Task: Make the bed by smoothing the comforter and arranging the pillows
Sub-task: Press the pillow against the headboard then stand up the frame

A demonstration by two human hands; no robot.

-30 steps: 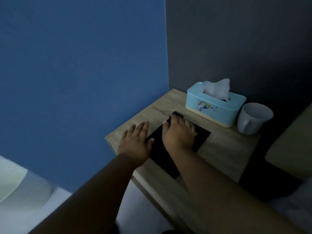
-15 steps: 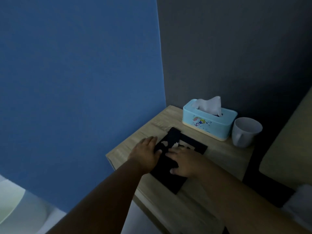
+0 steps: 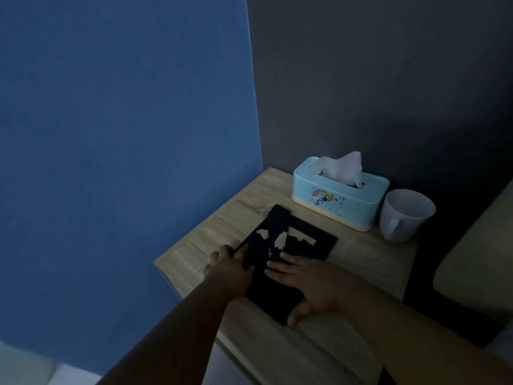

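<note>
- Right hand (image 3: 302,284): lies flat, palm down, fingers spread, pressing on the near part of a black cloth (image 3: 266,284); thumb at the cloth's near corner; it grips nothing
- Left hand (image 3: 229,266): at the cloth's left edge, fingers curled over that edge; a pinch on the fabric appears likely, but the dim light does not confirm it
- Black cloth: lies on the wooden bedside table (image 3: 319,348), partly folded; a strip of it runs toward the far edge, and bare wood shows through gaps in the middle
- Bedside table: stands in the corner where the blue wall (image 3: 125,162) meets the dark grey wall (image 3: 374,79)
- Tissue box (image 3: 340,197): light blue with a cartoon print, a white tissue standing out of the slot; sits beyond the cloth, apart from it
- White mug (image 3: 404,215): just beside the tissue box on its right, upright, handle facing the viewer
- Task items: comforter and pillows cannot be identified; only a beige padded surface (image 3: 477,262) shows at the right edge
</note>
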